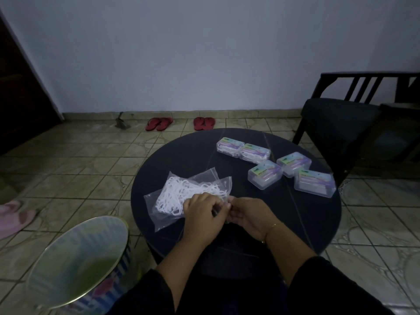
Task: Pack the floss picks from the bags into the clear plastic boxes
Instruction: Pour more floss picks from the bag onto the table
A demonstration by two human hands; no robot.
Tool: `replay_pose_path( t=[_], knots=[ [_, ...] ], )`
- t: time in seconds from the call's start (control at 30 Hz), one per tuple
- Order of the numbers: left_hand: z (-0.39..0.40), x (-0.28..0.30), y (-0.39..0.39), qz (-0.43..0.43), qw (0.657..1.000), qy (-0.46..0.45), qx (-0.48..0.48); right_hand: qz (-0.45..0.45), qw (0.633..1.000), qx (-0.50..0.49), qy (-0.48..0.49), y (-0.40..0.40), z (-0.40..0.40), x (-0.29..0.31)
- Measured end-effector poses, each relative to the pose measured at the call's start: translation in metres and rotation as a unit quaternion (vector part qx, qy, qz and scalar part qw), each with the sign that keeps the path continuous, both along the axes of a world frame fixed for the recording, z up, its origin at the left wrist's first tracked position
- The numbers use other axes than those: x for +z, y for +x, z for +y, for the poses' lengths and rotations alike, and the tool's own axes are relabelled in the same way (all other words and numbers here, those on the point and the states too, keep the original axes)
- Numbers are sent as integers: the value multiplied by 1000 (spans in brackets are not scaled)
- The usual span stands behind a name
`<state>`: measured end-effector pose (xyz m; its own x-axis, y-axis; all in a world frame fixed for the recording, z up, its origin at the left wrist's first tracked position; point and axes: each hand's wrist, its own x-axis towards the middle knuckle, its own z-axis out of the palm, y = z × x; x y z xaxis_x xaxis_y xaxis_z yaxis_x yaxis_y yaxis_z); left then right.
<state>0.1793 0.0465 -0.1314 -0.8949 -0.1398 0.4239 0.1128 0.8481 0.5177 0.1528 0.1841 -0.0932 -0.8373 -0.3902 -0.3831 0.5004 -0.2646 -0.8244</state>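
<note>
On the round dark table [313,223] lie clear plastic bags [159,208] holding a heap of white floss picks [181,192]. My left hand [201,215] and my right hand [251,218] meet at the near right corner of the bags, fingers curled and pinching the bag's edge between them. Several clear plastic boxes with coloured labels sit at the table's far right: two touching ones [243,150] at the back hold white picks, and others [264,175] [314,183] stand nearer. What lies inside the nearer boxes is hard to make out.
A round bin [77,258] with a light liner stands on the floor at my left. A dark chair [345,123] is beyond the table on the right. Red sandals [159,123] lie by the far wall, and a pink slipper [13,217] at the left edge.
</note>
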Motion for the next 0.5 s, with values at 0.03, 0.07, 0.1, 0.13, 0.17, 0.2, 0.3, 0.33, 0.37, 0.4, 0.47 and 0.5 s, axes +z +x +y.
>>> replay_pose_path(
  t=[0.03,0.07,0.1,0.13,0.17,0.2,0.3,0.33,0.37,0.4,0.47,0.5],
  knots=[
    [0,0,0,2,1000,-3,0,2,1000,0,0,0,0,-1],
    [0,0,0,4,1000,-4,-1,5,1000,0,1,0,0,-1],
    [0,0,1,6,1000,-2,-2,10,1000,1,4,0,-1,-1],
    [1,0,1,7,1000,2,-3,13,1000,0,5,0,-2,-2],
    [0,-1,1,9,1000,4,-3,15,1000,-1,5,0,-2,-2],
    [0,-1,1,9,1000,4,-4,17,1000,-1,4,0,-2,-3],
    [1,0,1,4,1000,2,-5,26,1000,6,8,-1,-2,-4],
    [1,0,1,2,1000,6,-5,30,999,9,14,-1,-2,-4],
    [1,1,1,1,1000,14,-3,36,999,12,24,-1,-3,-4],
    [1,1,1,-1,1000,22,2,40,998,14,35,0,-3,-5],
    [0,2,1,-4,999,35,10,57,997,18,54,0,-4,-6],
    [0,2,1,-6,999,38,12,67,995,22,64,1,-4,-7]
  ],
)
